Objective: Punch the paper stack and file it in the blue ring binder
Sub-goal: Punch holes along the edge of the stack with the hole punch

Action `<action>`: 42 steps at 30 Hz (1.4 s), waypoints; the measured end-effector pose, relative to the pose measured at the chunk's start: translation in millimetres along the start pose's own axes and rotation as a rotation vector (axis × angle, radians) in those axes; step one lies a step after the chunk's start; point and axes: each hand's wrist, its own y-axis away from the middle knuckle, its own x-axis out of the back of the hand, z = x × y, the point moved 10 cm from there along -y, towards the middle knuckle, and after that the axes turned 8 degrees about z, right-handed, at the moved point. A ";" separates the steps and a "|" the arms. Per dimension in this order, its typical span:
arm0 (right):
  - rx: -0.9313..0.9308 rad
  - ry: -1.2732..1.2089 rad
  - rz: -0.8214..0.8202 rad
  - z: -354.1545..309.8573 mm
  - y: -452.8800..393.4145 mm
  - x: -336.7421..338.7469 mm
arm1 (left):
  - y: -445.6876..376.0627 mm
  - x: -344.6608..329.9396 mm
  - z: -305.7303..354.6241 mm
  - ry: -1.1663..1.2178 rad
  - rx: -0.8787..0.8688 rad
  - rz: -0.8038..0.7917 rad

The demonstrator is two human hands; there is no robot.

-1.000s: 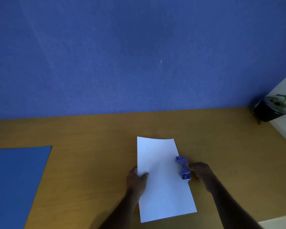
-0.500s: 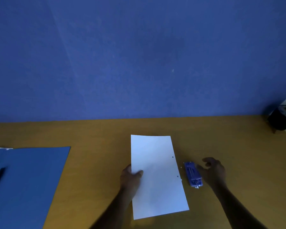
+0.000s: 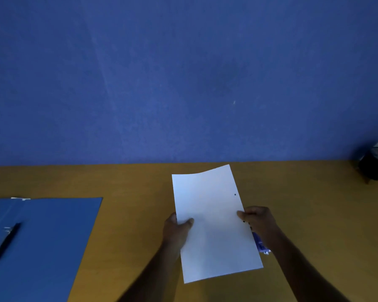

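Spanning both hands (image 3: 177,227): punched paper stack (image 3: 214,223).

The paper stack (image 3: 214,221) looks matt and smooth. The table (image 3: 314,203) shows a dull wood-grain finish. The blue ring binder (image 3: 48,240) has a smooth, faintly sheened cover.

The paper stack (image 3: 214,221) sits centre frame between the left hand (image 3: 177,228) and right hand (image 3: 259,221); the hole punch (image 3: 260,244) peeks out lower right, the binder (image 3: 52,236) lies open at left on the desk (image 3: 129,182)
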 end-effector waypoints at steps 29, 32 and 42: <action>-0.063 -0.387 -0.044 -31.7 17.0 -10.0 | 47.0 -43.4 109.3 0.244 -0.145 -0.395; -0.286 -0.352 -0.259 -4.7 24.8 -21.1 | 47.6 -42.6 108.5 0.283 -0.130 -0.453; -0.279 -0.339 -0.310 27.2 23.3 -13.1 | 18.7 -28.3 72.2 0.249 -0.033 -0.348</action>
